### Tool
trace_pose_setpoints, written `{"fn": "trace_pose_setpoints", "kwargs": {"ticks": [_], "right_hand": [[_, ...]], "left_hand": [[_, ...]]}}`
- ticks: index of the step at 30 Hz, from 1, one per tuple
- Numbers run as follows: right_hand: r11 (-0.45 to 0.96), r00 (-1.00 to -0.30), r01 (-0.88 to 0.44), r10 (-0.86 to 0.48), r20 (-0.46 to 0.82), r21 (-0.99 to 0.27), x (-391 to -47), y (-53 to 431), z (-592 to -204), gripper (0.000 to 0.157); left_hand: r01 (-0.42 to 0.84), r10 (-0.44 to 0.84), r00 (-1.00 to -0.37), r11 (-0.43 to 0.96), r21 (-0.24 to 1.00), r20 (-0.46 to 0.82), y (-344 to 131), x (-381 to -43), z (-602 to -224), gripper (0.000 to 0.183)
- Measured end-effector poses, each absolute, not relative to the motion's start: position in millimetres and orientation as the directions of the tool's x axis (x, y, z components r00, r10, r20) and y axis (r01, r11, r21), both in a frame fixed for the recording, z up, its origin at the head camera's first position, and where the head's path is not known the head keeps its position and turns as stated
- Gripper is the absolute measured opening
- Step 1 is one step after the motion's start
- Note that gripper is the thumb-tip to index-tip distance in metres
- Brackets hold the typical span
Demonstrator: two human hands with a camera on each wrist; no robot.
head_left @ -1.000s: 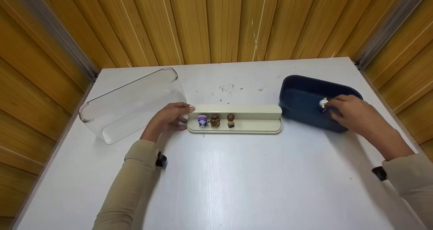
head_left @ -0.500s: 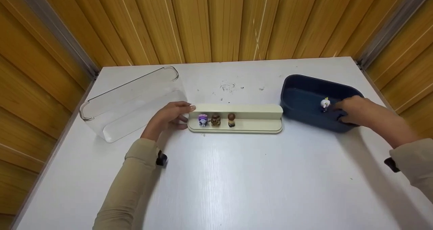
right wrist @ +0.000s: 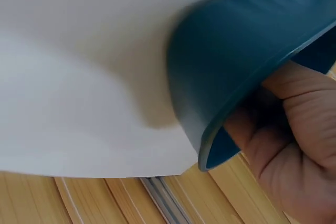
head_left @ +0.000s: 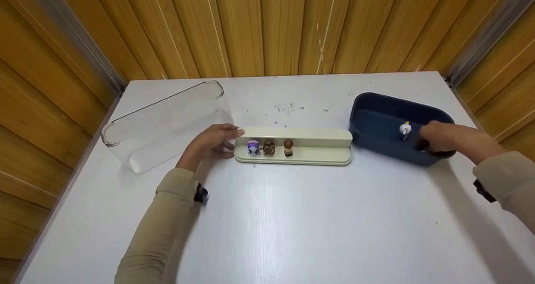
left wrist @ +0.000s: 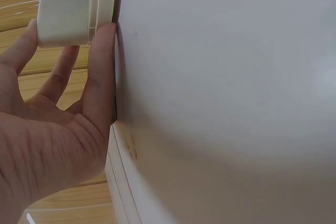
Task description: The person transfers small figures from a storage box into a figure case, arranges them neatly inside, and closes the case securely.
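My left hand (head_left: 211, 142) grips the left end of a cream stepped display stand (head_left: 319, 152), thumb on the raised back step. In the left wrist view, fingers (left wrist: 100, 72) lie along the stand's end. Three small toy figures stand in a row on its lower step: a purple-haired one (head_left: 253, 147), a brown one (head_left: 268, 147) and a brown-haired one (head_left: 288, 148). My right hand (head_left: 453, 137) reaches down into the right end of a dark blue bin (head_left: 384, 147); its fingertips are hidden, and I cannot tell whether they hold anything. A white figure (head_left: 405, 129) stands in the bin, left of that hand.
A clear plastic cover (head_left: 167, 117) lies on the white table (head_left: 267, 221) at the left, behind my left hand. Wood-patterned panels (head_left: 242, 29) rise behind the table and on both sides.
My right hand has moved away from the white figure, rightward and deeper into the bin. The white figure stays in the bin. My left hand keeps its place on the stand.
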State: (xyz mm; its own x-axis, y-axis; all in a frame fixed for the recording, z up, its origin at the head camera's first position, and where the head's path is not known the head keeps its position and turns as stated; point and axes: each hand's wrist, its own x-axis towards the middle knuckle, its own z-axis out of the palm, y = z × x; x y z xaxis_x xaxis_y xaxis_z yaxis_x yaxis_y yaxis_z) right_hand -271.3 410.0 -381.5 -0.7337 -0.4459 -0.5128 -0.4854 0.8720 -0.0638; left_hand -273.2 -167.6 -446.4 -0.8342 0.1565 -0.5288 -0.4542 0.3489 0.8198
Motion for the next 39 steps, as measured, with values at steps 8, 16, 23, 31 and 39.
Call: {"fn": "trace_pose_setpoints", "kwargs": {"ticks": [8,16,23,31,39], "right_hand": [[0.824,-0.625,-0.547,-0.518,-0.584,-0.146,-289.1,407.9,-381.4,0.022],[0.799,-0.568,-0.572,-0.550,-0.613,-0.186,-295.8,409.8,-380.6,0.019],[0.745,-0.556,-0.639,-0.618,-0.556,-0.189,-293.1,411.0,-382.6,0.023],[0.771,-0.547,-0.610,-0.578,-0.606,-0.186,-292.0,407.5,-382.2,0.021],[0.770,-0.560,-0.613,-0.580,-0.591,-0.176,-291.2,405.1,-383.2,0.022]], "left_hand": [[-0.465,0.153,-0.826,0.359,0.809,-0.542,-166.0,-275.4,-447.4,0.065],[-0.474,0.143,-0.822,0.361,0.803,-0.550,-165.4,-274.1,-446.4,0.062],[-0.473,0.138,-0.822,0.376,0.797,-0.552,-166.5,-273.5,-446.3,0.064],[-0.464,0.148,-0.824,0.379,0.801,-0.547,-164.2,-271.8,-446.6,0.061],[-0.470,0.137,-0.825,0.371,0.801,-0.548,-165.1,-272.6,-444.4,0.060]]}}
